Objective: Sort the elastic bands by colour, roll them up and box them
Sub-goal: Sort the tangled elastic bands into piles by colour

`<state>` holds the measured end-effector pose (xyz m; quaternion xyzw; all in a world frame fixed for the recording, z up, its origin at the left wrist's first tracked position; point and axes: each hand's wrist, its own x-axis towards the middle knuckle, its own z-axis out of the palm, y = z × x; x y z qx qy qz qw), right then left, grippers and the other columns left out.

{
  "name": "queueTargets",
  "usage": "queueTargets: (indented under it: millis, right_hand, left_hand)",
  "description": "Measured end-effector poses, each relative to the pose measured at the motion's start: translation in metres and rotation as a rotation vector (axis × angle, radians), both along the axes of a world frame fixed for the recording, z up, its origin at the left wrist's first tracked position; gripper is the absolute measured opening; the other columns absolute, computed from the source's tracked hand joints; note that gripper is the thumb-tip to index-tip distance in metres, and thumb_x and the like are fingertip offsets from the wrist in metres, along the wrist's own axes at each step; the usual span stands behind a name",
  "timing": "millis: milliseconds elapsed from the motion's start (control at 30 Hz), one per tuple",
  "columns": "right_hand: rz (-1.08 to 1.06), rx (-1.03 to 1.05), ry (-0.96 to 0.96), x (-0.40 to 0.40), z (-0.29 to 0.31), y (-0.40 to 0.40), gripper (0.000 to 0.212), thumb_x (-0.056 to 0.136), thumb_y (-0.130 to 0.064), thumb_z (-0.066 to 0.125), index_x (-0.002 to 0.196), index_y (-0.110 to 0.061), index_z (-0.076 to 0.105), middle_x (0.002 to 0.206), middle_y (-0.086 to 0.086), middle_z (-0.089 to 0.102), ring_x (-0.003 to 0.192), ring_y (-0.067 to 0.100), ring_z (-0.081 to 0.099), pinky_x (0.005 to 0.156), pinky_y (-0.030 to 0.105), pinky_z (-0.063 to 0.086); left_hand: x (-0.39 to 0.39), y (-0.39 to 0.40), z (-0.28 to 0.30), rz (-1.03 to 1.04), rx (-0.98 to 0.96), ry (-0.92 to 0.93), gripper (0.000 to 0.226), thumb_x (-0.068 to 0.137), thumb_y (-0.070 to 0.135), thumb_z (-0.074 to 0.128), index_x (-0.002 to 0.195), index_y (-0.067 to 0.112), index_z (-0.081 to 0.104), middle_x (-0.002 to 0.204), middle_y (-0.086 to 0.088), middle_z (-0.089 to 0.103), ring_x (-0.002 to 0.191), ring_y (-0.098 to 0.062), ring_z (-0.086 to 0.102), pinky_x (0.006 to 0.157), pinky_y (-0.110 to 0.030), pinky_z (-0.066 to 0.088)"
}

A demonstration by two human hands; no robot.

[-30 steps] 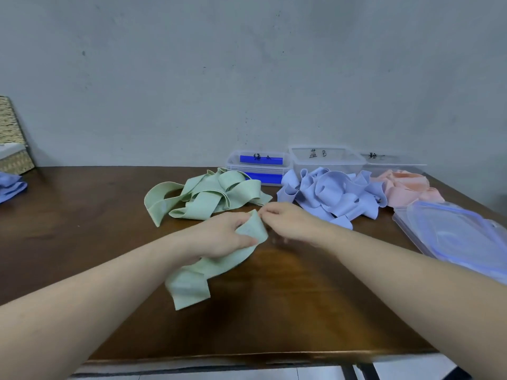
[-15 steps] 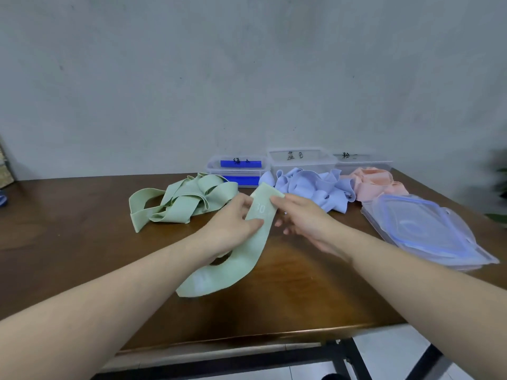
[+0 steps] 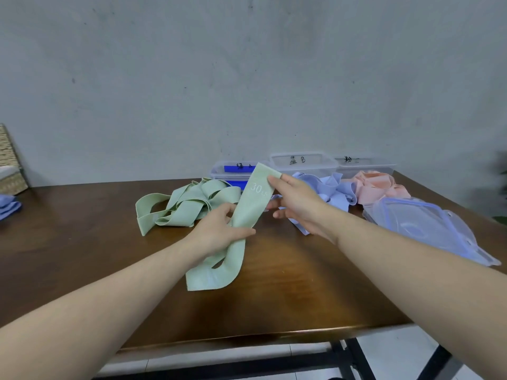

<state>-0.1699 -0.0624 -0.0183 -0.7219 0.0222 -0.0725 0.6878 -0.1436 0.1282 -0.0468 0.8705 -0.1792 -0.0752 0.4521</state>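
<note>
Head view, from the left: a woven basket (image 3: 11, 163) stands at the table's far-left edge against the wall, with a bit of blue fabric (image 3: 9, 207) just in front of it. Bare brown table (image 3: 82, 242) stretches from there to a loose pile of green bands (image 3: 186, 207).

At centre, the left hand (image 3: 219, 234) grips one green band (image 3: 247, 212) at its middle, thumb laid across the front and fingers curled behind it. Below that grip the band hangs in a loop whose lower end rests on the table. Above it the band rises flat, white "30" print showing, to the right hand (image 3: 299, 204), which pinches the upper end between thumb and forefinger; the other fingers are loosely spread beneath.

Behind the hands, three clear boxes line the wall: the left box (image 3: 230, 171) with blue inside, the middle box (image 3: 301, 161) and the right box (image 3: 365, 163), each with handwritten marks. A blue band pile (image 3: 334, 190) and a pink band pile (image 3: 378, 187) lie just in front of them. Clear lids (image 3: 428, 226) are stacked near the right edge.

Open tabletop lies between the hands and the near edge.
</note>
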Motion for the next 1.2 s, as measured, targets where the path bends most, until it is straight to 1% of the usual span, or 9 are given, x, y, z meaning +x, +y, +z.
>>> queueTargets:
  millis: [100, 233, 367, 533, 800, 867, 967, 1100, 1200]
  right_hand:
    - [-0.081, -0.019, -0.01, 0.003, -0.001, -0.006, 0.022, 0.1, -0.038, 0.055, 0.102, -0.019, 0.067, 0.094, 0.003, 0.072, 0.066, 0.019, 0.056, 0.052, 0.025, 0.041]
    - [-0.118, 0.0, -0.027, 0.001, 0.003, -0.014, 0.018, 0.099, -0.036, 0.058, 0.097, -0.019, 0.064, 0.087, 0.0, 0.062, 0.055, 0.013, 0.041, 0.045, 0.021, 0.034]
    - [-0.09, 0.01, -0.05, -0.003, 0.012, -0.014, 0.017, 0.099, -0.036, 0.06, 0.095, -0.02, 0.062, 0.078, -0.003, 0.061, 0.053, 0.012, 0.042, 0.045, 0.021, 0.032]
    - [-0.06, 0.005, -0.077, -0.008, 0.023, -0.014, 0.021, 0.098, -0.041, 0.06, 0.095, -0.021, 0.063, 0.074, -0.006, 0.063, 0.054, 0.012, 0.047, 0.049, 0.025, 0.032]
    - [0.061, -0.018, -0.011, -0.035, 0.008, -0.011, 0.06, 0.077, -0.066, 0.069, 0.109, -0.018, 0.052, 0.095, 0.001, 0.071, 0.075, 0.017, 0.062, 0.067, 0.028, 0.047]
    - [0.115, -0.069, 0.012, -0.044, 0.002, -0.012, 0.047, 0.089, -0.054, 0.067, 0.112, -0.016, 0.052, 0.091, -0.002, 0.07, 0.068, 0.008, 0.062, 0.057, 0.017, 0.046]
    - [0.103, -0.114, -0.009, -0.05, -0.007, -0.018, 0.025, 0.094, -0.03, 0.069, 0.107, -0.018, 0.051, 0.065, -0.015, 0.063, 0.052, 0.001, 0.053, 0.043, 0.009, 0.037]
    - [0.116, -0.178, -0.04, -0.055, -0.009, -0.019, 0.017, 0.096, -0.025, 0.068, 0.083, -0.018, 0.059, 0.064, -0.012, 0.058, 0.059, 0.005, 0.052, 0.054, 0.011, 0.042]
    - [0.036, -0.251, -0.09, -0.054, -0.01, -0.019, 0.017, 0.094, -0.033, 0.067, 0.081, -0.024, 0.064, 0.083, -0.008, 0.06, 0.079, 0.008, 0.053, 0.083, 0.028, 0.048]
  left_hand:
    - [-0.002, 0.001, 0.004, -0.12, -0.157, 0.119, 0.045, 0.075, 0.039, 0.085, 0.11, 0.026, 0.059, 0.102, 0.006, 0.075, 0.092, -0.015, 0.072, 0.083, -0.032, 0.056]
    - [-0.008, -0.006, 0.015, -0.199, -0.237, 0.157, 0.033, 0.085, 0.036, 0.077, 0.111, 0.022, 0.061, 0.101, 0.005, 0.075, 0.088, -0.011, 0.073, 0.076, -0.028, 0.057]
    - [-0.015, -0.02, 0.029, -0.225, -0.234, 0.138, 0.031, 0.092, 0.044, 0.065, 0.117, 0.027, 0.059, 0.098, 0.006, 0.075, 0.085, -0.012, 0.072, 0.082, -0.037, 0.057]
    - [-0.021, -0.034, 0.042, -0.219, -0.325, 0.074, 0.025, 0.1, 0.022, 0.057, 0.124, 0.027, 0.059, 0.11, 0.003, 0.074, 0.098, -0.016, 0.071, 0.069, -0.026, 0.055]
    - [-0.022, -0.043, 0.055, -0.068, -0.445, 0.083, 0.019, 0.102, 0.017, 0.047, 0.117, 0.021, 0.058, 0.112, -0.006, 0.073, 0.104, -0.026, 0.07, 0.097, -0.055, 0.052]
    - [-0.021, -0.043, 0.056, -0.036, -0.474, 0.1, 0.018, 0.102, 0.015, 0.045, 0.114, 0.022, 0.057, 0.115, -0.009, 0.071, 0.103, -0.025, 0.07, 0.098, -0.054, 0.051]
    - [-0.02, -0.045, 0.06, 0.013, -0.533, 0.116, 0.02, 0.102, 0.011, 0.043, 0.106, 0.025, 0.057, 0.113, -0.008, 0.07, 0.101, -0.026, 0.069, 0.097, -0.052, 0.052]
    - [-0.02, -0.048, 0.064, 0.035, -0.578, 0.14, 0.022, 0.101, 0.008, 0.042, 0.103, 0.024, 0.057, 0.103, -0.005, 0.069, 0.092, -0.025, 0.066, 0.098, -0.051, 0.052]
    - [-0.022, -0.049, 0.065, 0.059, -0.594, 0.133, 0.024, 0.099, 0.006, 0.04, 0.1, 0.024, 0.056, 0.106, -0.009, 0.066, 0.091, -0.025, 0.061, 0.094, -0.05, 0.051]
